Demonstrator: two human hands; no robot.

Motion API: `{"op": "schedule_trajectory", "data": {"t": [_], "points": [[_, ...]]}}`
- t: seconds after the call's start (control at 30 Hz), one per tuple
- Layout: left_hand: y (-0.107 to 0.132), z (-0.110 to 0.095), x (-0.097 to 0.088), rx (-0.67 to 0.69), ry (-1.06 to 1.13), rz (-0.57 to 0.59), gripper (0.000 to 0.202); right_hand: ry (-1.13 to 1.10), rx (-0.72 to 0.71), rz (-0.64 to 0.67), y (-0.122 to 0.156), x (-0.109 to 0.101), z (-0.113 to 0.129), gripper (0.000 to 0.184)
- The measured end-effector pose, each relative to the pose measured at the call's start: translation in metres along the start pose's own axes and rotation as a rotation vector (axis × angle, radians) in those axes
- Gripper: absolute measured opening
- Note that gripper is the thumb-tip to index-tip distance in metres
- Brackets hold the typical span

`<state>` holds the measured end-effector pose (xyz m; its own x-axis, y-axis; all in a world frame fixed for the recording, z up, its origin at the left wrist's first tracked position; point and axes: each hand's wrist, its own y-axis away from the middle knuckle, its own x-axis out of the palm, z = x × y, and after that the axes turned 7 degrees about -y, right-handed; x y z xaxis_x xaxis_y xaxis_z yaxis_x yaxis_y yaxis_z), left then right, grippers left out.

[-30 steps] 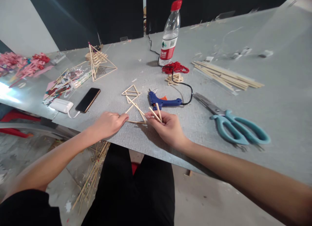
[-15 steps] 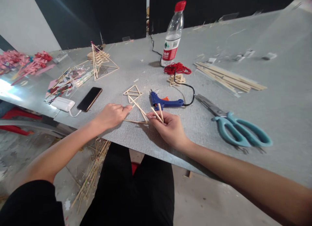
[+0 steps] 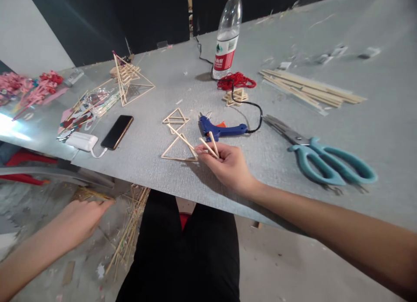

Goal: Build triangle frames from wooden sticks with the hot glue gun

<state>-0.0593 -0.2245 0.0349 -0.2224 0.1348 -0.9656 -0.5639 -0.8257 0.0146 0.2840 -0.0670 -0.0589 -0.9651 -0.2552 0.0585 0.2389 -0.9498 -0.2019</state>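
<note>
My right hand [image 3: 226, 163] is closed near the front of the table, with thin wooden sticks [image 3: 209, 146] in its fingers. Two short ends stick up, and a longer stick [image 3: 182, 137] reaches from its fingertips to the upper left. Beside those fingertips lies a triangle of sticks [image 3: 167, 150]. Another small stick frame [image 3: 176, 119] lies just behind it. A blue hot glue gun [image 3: 224, 131] rests on its side beyond my right hand. Off the table's front edge, my left hand [image 3: 81, 217] hangs over the floor, fingers curled and slightly blurred; anything inside is hidden.
Teal-handled scissors [image 3: 325, 159] lie at right, below a bundle of sticks [image 3: 312, 89]. A bottle [image 3: 227, 41], red cord [image 3: 236, 80] and stick stack [image 3: 235, 96] stand behind the glue gun. Left are a phone [image 3: 117, 132], power bank [image 3: 81, 141] and stick pyramid [image 3: 137, 93].
My left hand has left the stick frames and moved left and down, past the table edge. My right hand keeps its sticks in nearly the same place. The view has tilted slightly downward.
</note>
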Motion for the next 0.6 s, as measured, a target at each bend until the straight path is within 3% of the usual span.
{"op": "schedule_trajectory", "data": {"t": [0.07,0.2,0.27,0.37,0.47,0.6], "points": [[-0.010,-0.011,-0.010,-0.037,-0.069,-0.074,0.038,0.008,-0.007,0.005,0.000,0.000,0.000,0.033],[-0.077,-0.029,-0.019,-0.035,-0.147,-0.199,0.031,0.032,-0.003,0.020,0.000,-0.002,-0.004,0.033],[-0.114,-0.027,-0.010,0.074,-0.227,-0.211,0.029,0.037,-0.002,0.024,0.000,-0.003,-0.007,0.033],[-0.152,-0.015,0.019,0.165,-0.328,-0.185,0.029,0.035,0.007,0.017,0.001,-0.004,-0.010,0.034],[-0.167,-0.001,0.046,0.247,-0.351,-0.155,0.032,0.026,0.016,0.008,0.001,-0.003,-0.009,0.035],[-0.163,0.014,0.058,0.241,-0.336,-0.149,0.033,0.008,0.024,0.000,0.002,-0.002,-0.006,0.037]]}}
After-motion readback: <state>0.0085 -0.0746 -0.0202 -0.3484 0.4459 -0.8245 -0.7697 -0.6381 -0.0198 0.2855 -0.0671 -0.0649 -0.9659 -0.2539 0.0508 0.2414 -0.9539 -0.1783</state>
